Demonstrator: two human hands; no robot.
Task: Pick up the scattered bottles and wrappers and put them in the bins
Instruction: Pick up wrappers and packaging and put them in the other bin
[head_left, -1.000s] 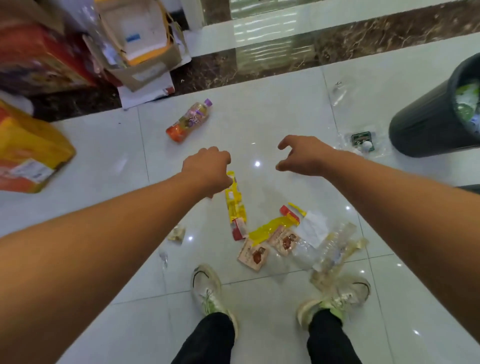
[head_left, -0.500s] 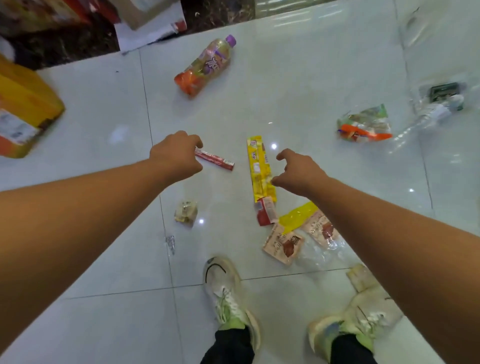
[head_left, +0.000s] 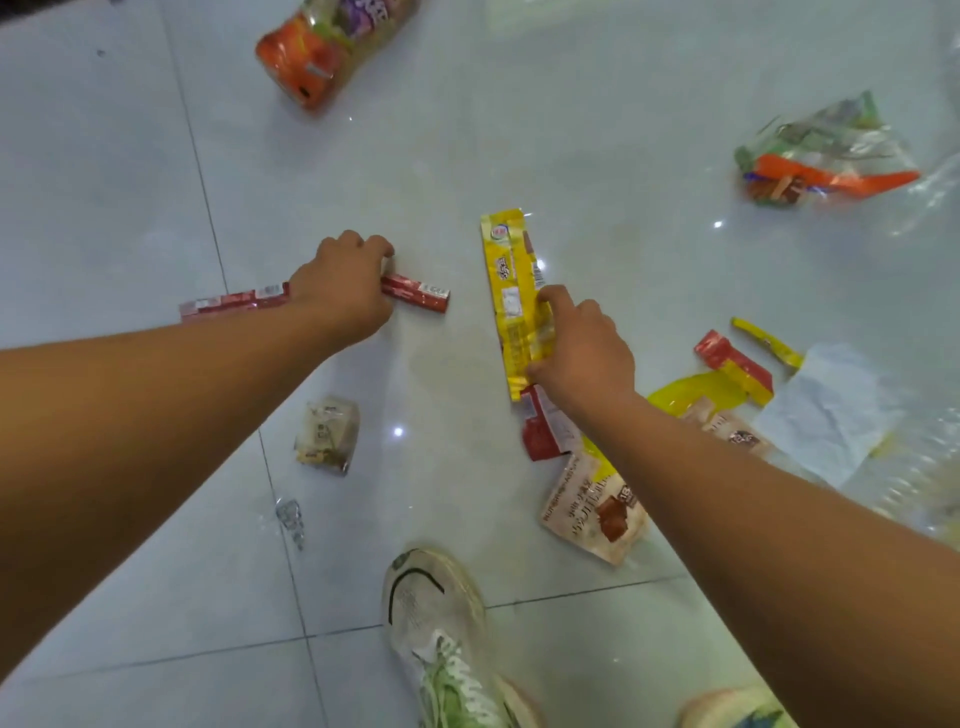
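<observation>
Contact now, hovering before: left hand (head_left: 340, 288) grips red wrapper (head_left: 415, 294), right hand (head_left: 583, 354) pinches yellow wrapper (head_left: 511, 291).

Glossy foil wrappers (head_left: 514, 291), crinkled clear plastic bag (head_left: 826, 150), polished floor tiles (head_left: 597, 130).
</observation>
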